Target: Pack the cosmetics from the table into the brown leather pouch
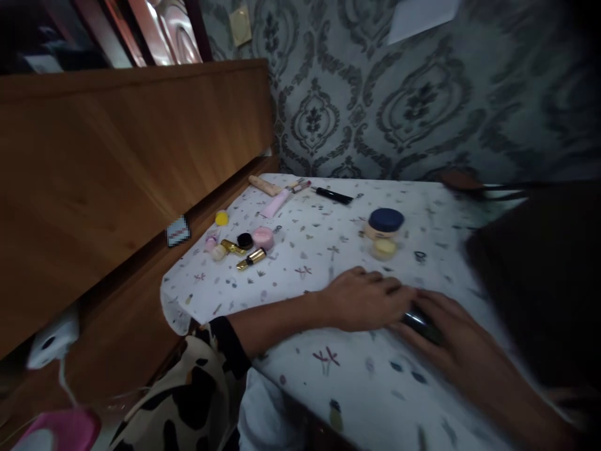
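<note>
My hands together on the table (328,369): right hand (453,341) grips a dark tube (419,322); left hand (364,300) touches it, hold unclear.

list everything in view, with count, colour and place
tablecloth: one, white printed, centre
jar: one, blue lid, right of centre
small pot: one, pale yellow, by jar
slim tube: one, black, far edge
soft tubes: two, pink and beige, far left
small cosmetics: about seven, mixed colours, left edge
wooden panel: one, brown, left
dark object: one, shiny, between the hands
left hand: one, flat, fingertips at dark object
right hand: one, over dark object, grip unclear
</note>
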The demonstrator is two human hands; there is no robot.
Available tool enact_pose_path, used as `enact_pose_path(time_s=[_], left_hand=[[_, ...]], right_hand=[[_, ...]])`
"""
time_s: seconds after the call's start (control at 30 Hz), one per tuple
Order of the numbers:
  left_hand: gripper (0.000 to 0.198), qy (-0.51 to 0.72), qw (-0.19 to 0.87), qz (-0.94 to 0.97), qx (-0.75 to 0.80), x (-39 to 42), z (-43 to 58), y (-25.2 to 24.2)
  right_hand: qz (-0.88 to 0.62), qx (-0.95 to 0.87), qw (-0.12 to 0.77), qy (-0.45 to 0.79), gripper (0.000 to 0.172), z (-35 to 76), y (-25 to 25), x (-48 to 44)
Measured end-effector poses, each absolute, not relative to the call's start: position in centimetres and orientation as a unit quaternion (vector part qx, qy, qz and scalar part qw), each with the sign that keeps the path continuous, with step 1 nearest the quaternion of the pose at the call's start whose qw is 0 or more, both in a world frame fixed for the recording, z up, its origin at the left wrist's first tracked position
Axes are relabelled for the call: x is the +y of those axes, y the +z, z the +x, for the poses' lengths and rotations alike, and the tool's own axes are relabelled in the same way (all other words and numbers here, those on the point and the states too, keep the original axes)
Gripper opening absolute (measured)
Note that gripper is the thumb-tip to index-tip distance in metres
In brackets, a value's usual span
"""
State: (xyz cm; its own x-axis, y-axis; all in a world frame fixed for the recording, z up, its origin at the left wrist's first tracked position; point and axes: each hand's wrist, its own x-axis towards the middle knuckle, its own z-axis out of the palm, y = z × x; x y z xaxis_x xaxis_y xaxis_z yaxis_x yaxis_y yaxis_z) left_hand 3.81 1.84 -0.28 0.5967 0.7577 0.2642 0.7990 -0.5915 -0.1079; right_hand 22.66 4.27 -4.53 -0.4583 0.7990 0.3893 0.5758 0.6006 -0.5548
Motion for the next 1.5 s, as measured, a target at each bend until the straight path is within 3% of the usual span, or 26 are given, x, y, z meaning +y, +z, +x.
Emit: enact_pose_path(time_s=[0.13, 0.33, 0.53, 0.73, 0.97, 1.23, 1.5], left_hand=[[0.034, -0.103, 0.084, -0.885, -0.447, 2.0, 3.8, -0.5], [0.053, -0.065, -0.011, -0.86, -0.506, 2.6, 2.7, 1.0], [0.05, -0.044, -0.054, -0.894, -0.443, 2.9, 1.6, 1.5], [0.042, -0.07, -0.102, -0.883, -0.452, 3.2, 1.3, 1.2], [0.031, -0.128, -0.21, -0.847, -0.471, 3.1, 1.6, 1.4], [0.024, -0.157, -0.233, -0.818, -0.501, 2.7, 2.7, 1.6], [0.027, -0.243, -0.301, -0.778, -0.495, 2.2, 4.0, 0.3]], right_hand=[[-0.371, -0.861, 0.289, 0.192, 0.041, 22.6, -3.5, 3.7], [-0.37, -0.87, 0.244, 0.216, 0.031, 22.5, -2.2, 2.9], [-0.399, -0.878, 0.207, 0.161, 0.029, 22.4, -1.4, 2.6], [-0.399, -0.881, 0.202, 0.156, 0.038, 22.9, -0.6, 2.3], [-0.376, -0.84, 0.301, 0.251, 0.045, 23.6, -0.9, 2.9], [-0.359, -0.689, 0.468, 0.422, 0.06, 22.9, -1.9, 3.0], [-0.342, -0.586, 0.541, 0.497, 0.058, 22.7, -0.8, 2.3]])
